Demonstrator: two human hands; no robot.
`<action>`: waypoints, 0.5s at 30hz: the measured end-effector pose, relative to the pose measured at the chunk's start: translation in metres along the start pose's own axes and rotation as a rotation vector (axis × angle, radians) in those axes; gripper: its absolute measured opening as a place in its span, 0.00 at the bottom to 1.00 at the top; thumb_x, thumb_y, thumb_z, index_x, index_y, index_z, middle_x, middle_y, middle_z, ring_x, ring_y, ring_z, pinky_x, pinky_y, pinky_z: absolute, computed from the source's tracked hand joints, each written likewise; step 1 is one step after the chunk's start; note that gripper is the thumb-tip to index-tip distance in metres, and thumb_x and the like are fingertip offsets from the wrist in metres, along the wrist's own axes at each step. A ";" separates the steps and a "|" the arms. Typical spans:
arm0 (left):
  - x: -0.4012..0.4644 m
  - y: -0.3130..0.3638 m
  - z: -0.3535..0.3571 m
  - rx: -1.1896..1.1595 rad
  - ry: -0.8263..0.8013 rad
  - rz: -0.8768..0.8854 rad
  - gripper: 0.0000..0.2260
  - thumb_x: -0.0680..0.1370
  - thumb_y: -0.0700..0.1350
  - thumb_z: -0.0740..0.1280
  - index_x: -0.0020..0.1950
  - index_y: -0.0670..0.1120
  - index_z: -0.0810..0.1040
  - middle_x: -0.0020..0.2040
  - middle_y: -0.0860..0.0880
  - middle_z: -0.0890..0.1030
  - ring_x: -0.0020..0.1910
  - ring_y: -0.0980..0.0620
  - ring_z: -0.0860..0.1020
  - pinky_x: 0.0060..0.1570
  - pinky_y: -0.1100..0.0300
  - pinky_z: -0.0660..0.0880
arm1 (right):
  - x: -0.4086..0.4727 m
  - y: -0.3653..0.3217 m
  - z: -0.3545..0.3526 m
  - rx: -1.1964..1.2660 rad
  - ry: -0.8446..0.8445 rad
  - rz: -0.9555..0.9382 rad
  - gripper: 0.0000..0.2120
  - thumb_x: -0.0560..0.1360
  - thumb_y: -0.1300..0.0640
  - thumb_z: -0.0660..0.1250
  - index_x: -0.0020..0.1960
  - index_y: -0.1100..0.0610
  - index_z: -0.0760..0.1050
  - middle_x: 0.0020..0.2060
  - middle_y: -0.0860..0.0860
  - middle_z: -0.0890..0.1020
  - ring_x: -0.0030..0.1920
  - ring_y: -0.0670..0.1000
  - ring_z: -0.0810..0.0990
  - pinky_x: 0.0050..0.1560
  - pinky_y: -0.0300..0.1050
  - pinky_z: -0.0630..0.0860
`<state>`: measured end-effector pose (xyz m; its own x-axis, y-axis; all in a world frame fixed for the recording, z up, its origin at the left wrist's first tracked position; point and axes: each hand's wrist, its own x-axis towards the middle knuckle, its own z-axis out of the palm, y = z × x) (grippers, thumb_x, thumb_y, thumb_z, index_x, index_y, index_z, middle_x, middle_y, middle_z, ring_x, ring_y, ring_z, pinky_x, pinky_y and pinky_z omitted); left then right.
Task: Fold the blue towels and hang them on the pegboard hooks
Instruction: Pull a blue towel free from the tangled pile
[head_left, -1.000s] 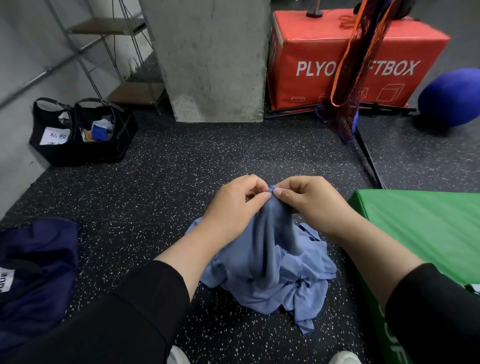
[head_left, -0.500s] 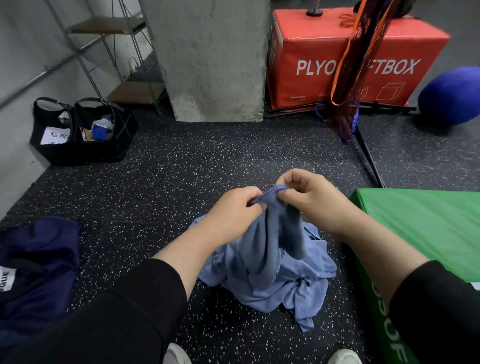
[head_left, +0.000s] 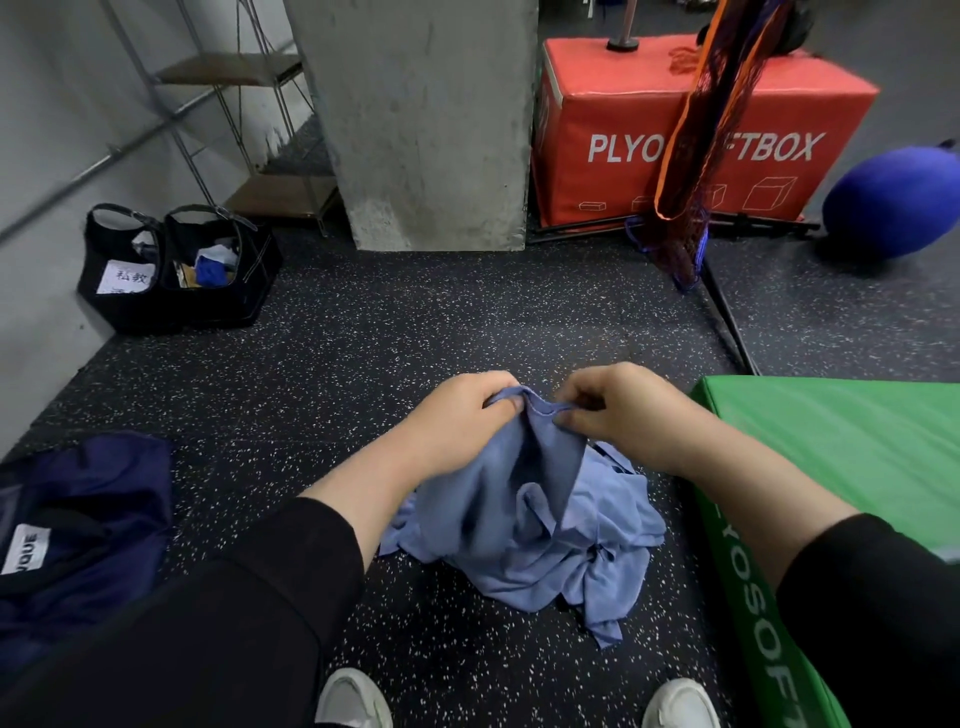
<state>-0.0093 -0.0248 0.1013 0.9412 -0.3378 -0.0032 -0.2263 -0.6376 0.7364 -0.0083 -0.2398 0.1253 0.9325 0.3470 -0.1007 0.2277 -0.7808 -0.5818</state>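
A crumpled heap of light blue towels (head_left: 524, 540) lies on the dark speckled floor in front of me. One towel is lifted out of the heap by its top edge. My left hand (head_left: 462, 421) grips that edge on the left, fingers curled round the cloth. My right hand (head_left: 618, 410) pinches the same edge a short way to the right. The short stretch of hem between the two hands sags slightly. No pegboard or hooks are in view.
A green soft plyo box (head_left: 841, 467) stands close on my right. A navy bag (head_left: 78, 535) lies at my left. Farther off are black baskets (head_left: 176, 275), a concrete pillar (head_left: 431, 124), a red plyo box (head_left: 701, 140), a hanging net (head_left: 696, 130) and a blue ball (head_left: 893, 202).
My hands, pinched close together on the towel's top, have drawn a little apart along its edge. The lifted towel has spread slightly; the heap stays put.
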 end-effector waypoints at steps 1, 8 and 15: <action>-0.003 0.001 -0.001 -0.003 -0.003 0.000 0.11 0.82 0.44 0.66 0.42 0.41 0.75 0.32 0.52 0.71 0.31 0.58 0.65 0.33 0.60 0.61 | -0.002 -0.001 -0.001 -0.033 0.034 0.008 0.05 0.76 0.53 0.71 0.42 0.48 0.76 0.35 0.46 0.81 0.37 0.49 0.78 0.41 0.44 0.76; -0.019 -0.018 -0.013 0.208 -0.080 -0.171 0.08 0.75 0.44 0.71 0.39 0.54 0.76 0.32 0.53 0.75 0.32 0.50 0.70 0.33 0.57 0.64 | -0.012 0.009 -0.012 -0.065 0.258 0.135 0.03 0.74 0.57 0.68 0.43 0.54 0.74 0.35 0.50 0.81 0.37 0.50 0.79 0.36 0.43 0.73; -0.038 -0.040 -0.036 0.197 -0.071 -0.315 0.11 0.77 0.51 0.74 0.38 0.49 0.78 0.28 0.54 0.75 0.27 0.57 0.70 0.29 0.60 0.64 | -0.019 0.038 -0.013 0.098 0.366 0.257 0.06 0.73 0.61 0.64 0.41 0.53 0.79 0.31 0.50 0.84 0.29 0.47 0.85 0.47 0.52 0.83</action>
<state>-0.0268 0.0388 0.0964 0.9543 -0.1465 -0.2607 0.0211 -0.8366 0.5474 -0.0142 -0.2828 0.1156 0.9970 -0.0718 0.0292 -0.0356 -0.7586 -0.6506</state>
